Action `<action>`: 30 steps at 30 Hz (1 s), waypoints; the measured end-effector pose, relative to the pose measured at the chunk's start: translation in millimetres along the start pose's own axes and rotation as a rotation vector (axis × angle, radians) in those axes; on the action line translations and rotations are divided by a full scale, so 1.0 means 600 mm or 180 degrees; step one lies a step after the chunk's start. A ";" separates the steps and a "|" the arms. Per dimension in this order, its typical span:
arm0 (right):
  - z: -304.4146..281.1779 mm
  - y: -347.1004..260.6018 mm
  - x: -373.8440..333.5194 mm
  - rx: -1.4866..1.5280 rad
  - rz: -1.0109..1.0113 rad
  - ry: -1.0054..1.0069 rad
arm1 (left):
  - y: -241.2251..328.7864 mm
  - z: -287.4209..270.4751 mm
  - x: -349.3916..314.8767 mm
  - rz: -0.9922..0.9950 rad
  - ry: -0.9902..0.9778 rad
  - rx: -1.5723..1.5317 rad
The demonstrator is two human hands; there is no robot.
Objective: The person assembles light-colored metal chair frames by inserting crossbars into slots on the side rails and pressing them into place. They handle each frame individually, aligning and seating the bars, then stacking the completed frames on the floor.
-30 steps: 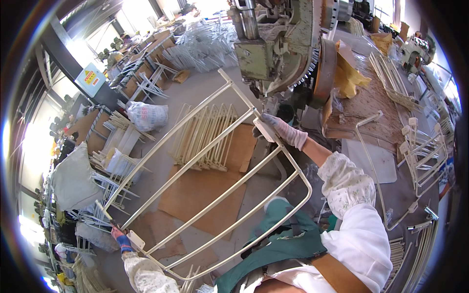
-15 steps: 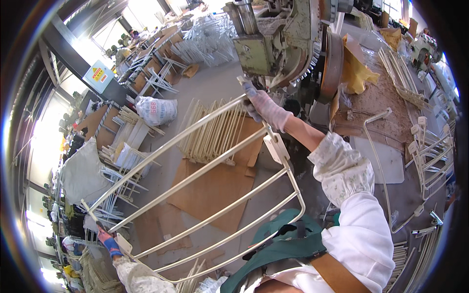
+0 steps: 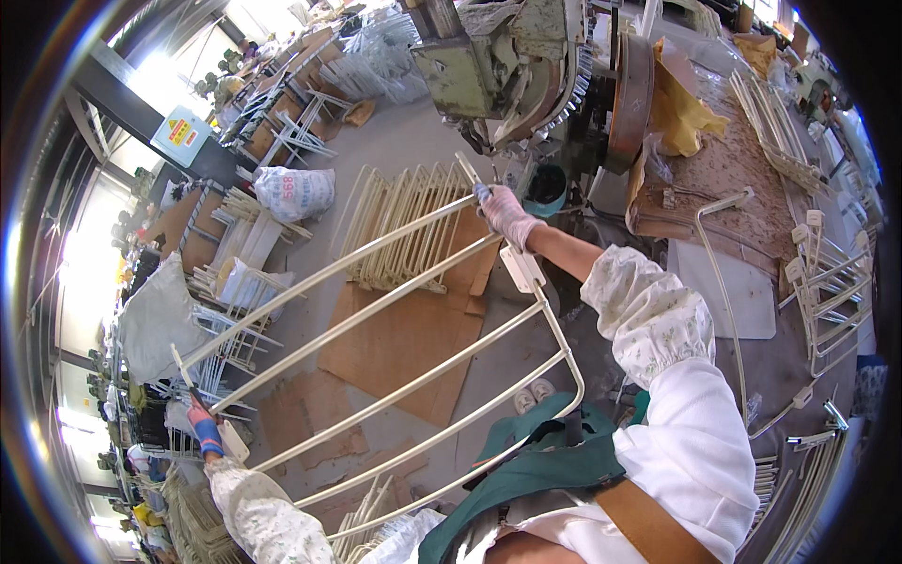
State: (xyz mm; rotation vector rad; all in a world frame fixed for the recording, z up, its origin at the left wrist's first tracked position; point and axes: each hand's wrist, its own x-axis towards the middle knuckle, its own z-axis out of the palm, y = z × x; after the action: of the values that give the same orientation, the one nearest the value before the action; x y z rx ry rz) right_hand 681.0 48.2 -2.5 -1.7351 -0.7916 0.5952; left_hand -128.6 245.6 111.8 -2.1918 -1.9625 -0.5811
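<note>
The left hand, in a blue-and-pink glove (image 3: 207, 434), grasps the left side rail of a cream-coloured metal tube frame with parallel bars (image 3: 357, 322). The right hand, in a pale pink glove (image 3: 510, 216), is closed around its right rail, by the far end. The frame hangs tilted before the person, near side of a green-grey metal machine (image 3: 460, 80). Beyond it, similar cream frames (image 3: 399, 230) stand in a row partly on flat brown cardboard (image 3: 404, 352).

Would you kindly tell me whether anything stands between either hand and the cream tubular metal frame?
Nothing visible blocks either one: the left hand and the right hand grip opposite sides of the cream tubular metal frame. On the right, only a glove lies between skin and metal.
</note>
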 end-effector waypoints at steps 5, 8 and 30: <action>-0.067 0.030 0.050 -0.0197 0.0016 -0.0298 | 0.139 0.108 0.070 -0.2333 -0.0371 -0.2097; -0.073 -0.038 0.031 0.0079 0.0733 -0.0677 | 0.056 0.099 0.043 -0.2075 -0.0315 -0.1771; -0.115 -0.016 0.048 -0.0012 0.1080 -0.0955 | 0.068 0.235 -0.063 -0.1977 -0.1157 -0.1423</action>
State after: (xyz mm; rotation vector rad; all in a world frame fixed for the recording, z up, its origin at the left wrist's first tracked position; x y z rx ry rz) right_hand 747.9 28.6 26.7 -1.8215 -0.7043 1.1036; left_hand -64.7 255.1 -25.5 -1.9760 -2.9996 -0.8050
